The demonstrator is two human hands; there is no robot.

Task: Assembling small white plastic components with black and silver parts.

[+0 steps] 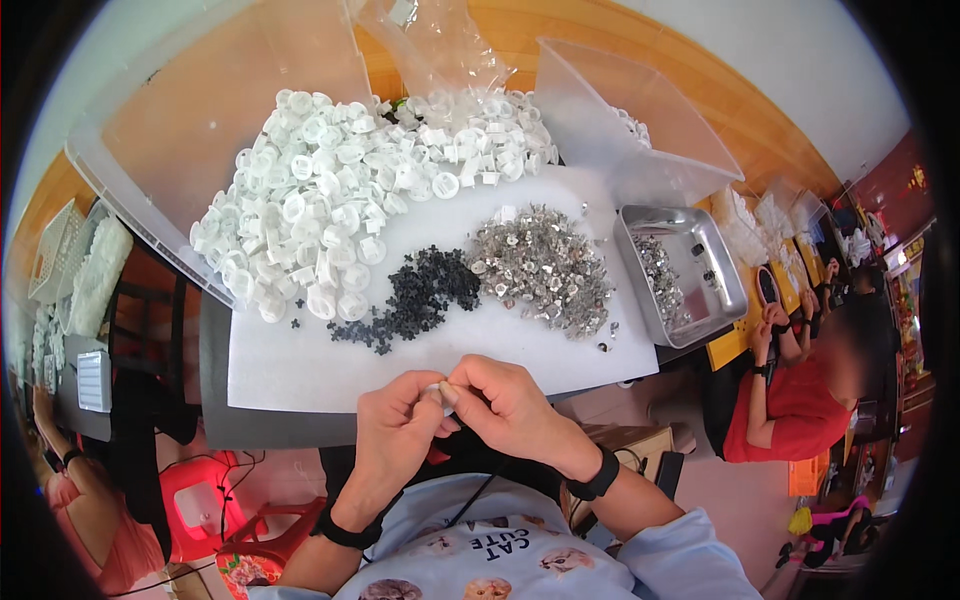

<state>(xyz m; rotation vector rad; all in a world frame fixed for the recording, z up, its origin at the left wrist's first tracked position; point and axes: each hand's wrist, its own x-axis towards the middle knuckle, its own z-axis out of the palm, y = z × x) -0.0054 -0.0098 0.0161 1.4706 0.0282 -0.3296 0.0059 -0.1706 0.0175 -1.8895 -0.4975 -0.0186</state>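
Observation:
My left hand (393,420) and my right hand (512,408) meet just over the near edge of the white foam sheet (290,365). Thumbs and fingertips of both are pinched together on a small white plastic piece (436,394), mostly covered by the fingers. Beyond them lies a heap of small black cross-shaped parts (425,292). To its right is a pile of small shiny metal parts (545,265). Farther back, a big heap of round white plastic caps (320,185) spreads over the left and middle of the sheet.
A metal tray (712,262) holding some metal parts stands at the right. Clear plastic bins (640,105) and a clear bag (440,45) are at the back. A person in red (800,405) sits at the right, another person (95,500) at the left. A red stool (200,495) stands lower left.

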